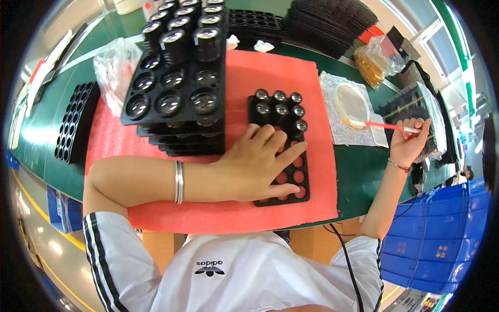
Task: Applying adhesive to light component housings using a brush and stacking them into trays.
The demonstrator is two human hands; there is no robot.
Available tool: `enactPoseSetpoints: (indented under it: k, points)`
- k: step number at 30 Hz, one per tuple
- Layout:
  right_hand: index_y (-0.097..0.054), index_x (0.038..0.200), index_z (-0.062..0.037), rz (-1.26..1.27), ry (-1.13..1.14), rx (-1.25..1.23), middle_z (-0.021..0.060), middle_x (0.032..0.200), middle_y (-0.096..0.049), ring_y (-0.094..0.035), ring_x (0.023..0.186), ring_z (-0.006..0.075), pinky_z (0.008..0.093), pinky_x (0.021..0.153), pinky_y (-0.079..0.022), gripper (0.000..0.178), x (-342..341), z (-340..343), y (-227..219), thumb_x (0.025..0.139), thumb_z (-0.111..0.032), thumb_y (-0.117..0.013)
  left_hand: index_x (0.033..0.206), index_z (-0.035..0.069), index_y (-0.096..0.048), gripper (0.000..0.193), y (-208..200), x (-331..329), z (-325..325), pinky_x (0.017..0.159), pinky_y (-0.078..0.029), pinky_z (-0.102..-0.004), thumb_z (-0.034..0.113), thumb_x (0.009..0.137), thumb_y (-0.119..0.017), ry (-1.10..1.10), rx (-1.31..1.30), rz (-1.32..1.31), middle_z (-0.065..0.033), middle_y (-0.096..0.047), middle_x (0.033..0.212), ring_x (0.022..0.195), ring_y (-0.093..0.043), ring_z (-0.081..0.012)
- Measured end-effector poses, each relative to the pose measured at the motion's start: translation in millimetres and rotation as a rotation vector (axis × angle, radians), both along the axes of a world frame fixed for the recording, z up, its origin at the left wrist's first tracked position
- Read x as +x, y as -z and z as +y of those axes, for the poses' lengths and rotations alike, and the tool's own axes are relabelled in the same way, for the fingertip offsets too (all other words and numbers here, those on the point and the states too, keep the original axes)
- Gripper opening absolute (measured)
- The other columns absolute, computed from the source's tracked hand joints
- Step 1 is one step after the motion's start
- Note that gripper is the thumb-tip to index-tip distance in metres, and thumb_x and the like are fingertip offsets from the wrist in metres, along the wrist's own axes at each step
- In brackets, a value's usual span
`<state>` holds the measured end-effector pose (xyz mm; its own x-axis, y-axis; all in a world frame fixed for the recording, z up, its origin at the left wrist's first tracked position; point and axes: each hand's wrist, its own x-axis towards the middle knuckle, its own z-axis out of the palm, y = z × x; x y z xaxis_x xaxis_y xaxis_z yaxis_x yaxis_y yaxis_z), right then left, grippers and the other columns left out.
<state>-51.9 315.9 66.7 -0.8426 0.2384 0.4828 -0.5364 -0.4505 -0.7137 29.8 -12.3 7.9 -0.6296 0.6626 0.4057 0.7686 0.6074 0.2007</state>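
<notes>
The left hand (265, 164) lies palm down across the nearer part of a black tray (305, 183), thumb and fingers spread, with nothing visibly gripped; what lies beneath its fingertips is hidden. Round holes beside its thumb show the red mat (249, 73) below, while seven black cylinders (281, 109) with clear domed tops stand in the tray just beyond its fingers. To this hand's left rises a tall stack of black trays (174, 118), its top one holding similar cylinders. Well to its right, above the green bench (353, 166), the right hand (408, 143) is closed on a slim red-and-white stick (384, 126), whose tip points left to a round dish (351, 104). Farther beyond both hands sit a bag of yellow pieces (369, 73) and piled black sheets (327, 23).
</notes>
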Motion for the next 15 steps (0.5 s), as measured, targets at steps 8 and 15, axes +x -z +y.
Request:
enactPoseSetpoints:
  k: [8, 15]
  points:
    - [-0.048, 0.056, -0.0034, 0.179, 0.934, 0.253, 0.0059, 0.048, -0.046, -0.037, 0.039, 0.0097, 0.0209, 0.038, -0.026, 0.047, 10, -11, -12, 0.09, -0.033, -0.037, 0.124, 0.013, -0.04, 0.062, -5, 0, 3, 0.076, -0.036, -0.0402, 0.041, 0.072, -0.06, -0.051, -0.03, -0.119, -0.0136, -0.04, 0.099, 0.087, -0.04, -0.0284]
    - [-0.047, 0.054, -0.0031, 0.249, 1.065, 0.463, 0.0041, 0.049, -0.046, -0.036, 0.041, 0.0075, 0.0199, 0.04, -0.025, 0.048, 16, -14, -6, 0.092, -0.029, -0.034, 0.128, 0.017, -0.035, 0.063, -6, -2, 5, 0.081, -0.038, -0.0445, 0.041, 0.074, -0.058, -0.073, -0.072, -0.126, -0.0209, -0.034, 0.116, 0.094, -0.039, -0.0347]
